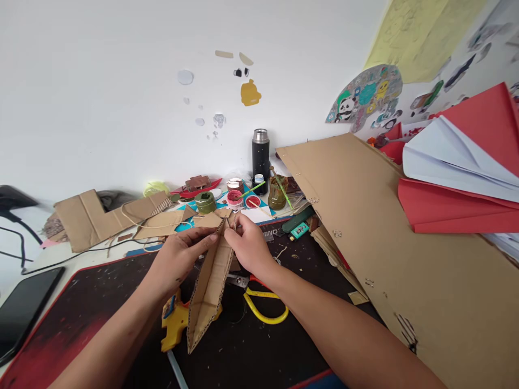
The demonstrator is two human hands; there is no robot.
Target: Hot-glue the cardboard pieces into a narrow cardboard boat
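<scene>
Cardboard: is pointing its near tip over the mat; probably feeling light, stiff along folds, crushing easily at edges.
Left hand: is pinching its left wall, far end.
Right hand: is pinching right wall there, seemingly good holding place.

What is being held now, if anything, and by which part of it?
A folded cardboard strip, by its far end: the left hand pinches its left edge there, the right hand its right edge.
</scene>
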